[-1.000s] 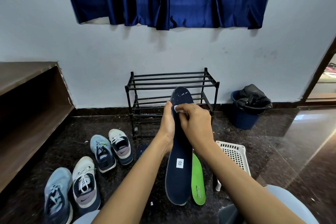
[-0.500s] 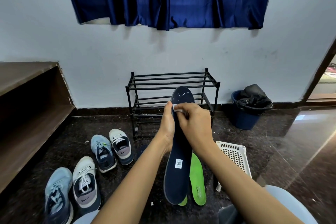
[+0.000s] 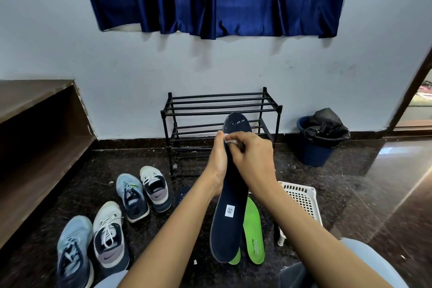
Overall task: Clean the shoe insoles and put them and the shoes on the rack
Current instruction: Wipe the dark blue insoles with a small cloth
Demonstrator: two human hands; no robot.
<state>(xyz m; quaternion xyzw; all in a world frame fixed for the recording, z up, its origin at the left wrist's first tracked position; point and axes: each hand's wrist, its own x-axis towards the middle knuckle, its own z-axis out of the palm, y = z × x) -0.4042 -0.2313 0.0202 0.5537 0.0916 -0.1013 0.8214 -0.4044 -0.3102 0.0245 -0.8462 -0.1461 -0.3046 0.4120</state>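
My left hand [image 3: 217, 163] grips a long navy insole [image 3: 230, 215] from behind, holding it upright in front of me. White specks dot its toe end. My right hand [image 3: 253, 159] pinches a small white wipe [image 3: 229, 140] against the insole's upper part. Two green insoles [image 3: 253, 234] lie on the dark floor just behind it, one mostly hidden. Several sneakers stand at the left: a white one [image 3: 155, 188], a blue one [image 3: 132, 196], another white one [image 3: 108, 236] and another blue one [image 3: 73, 250]. The black shoe rack [image 3: 219, 103] stands against the wall with nothing on its bars.
A white perforated basket [image 3: 301, 199] sits on the floor at my right. A blue bin [image 3: 315, 147] lined with a black bag stands right of the rack. A brown wooden shelf [image 3: 35, 124] runs along the left. A doorway opens at far right.
The navy insole's lower end has swung slightly left, uncovering the tip of a second green insole. My right hand with the wipe has shifted very little on the insole's upper part.
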